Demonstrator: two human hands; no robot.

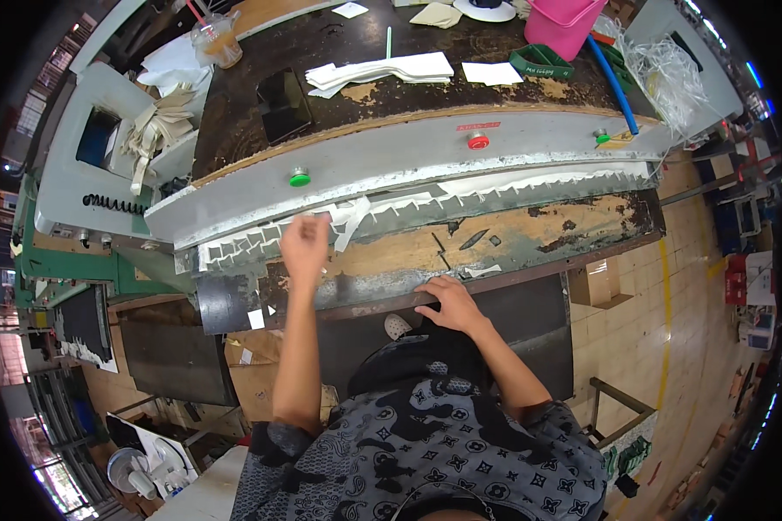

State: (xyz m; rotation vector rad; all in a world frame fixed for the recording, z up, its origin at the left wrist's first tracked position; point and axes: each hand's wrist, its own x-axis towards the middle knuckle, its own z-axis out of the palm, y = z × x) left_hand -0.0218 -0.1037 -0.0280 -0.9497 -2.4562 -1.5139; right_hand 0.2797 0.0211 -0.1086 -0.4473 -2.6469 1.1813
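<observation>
My left hand is over the left part of the machine's work edge, its fingers curled together at the end of a loose white strip. The fingertips partly hide where they meet the strip. Behind it, a long row of jagged white offcuts runs along the foot of the grey machine beam. My right hand rests on the front edge of the worn wooden bench, fingers apart and holding nothing. Small dark scraps lie on the bench between my hands.
Green buttons and a red button are on the beam. On the dark tabletop behind are a phone, stacked white sheets, a green tray and a pink bin. A cardboard box stands on the floor at right.
</observation>
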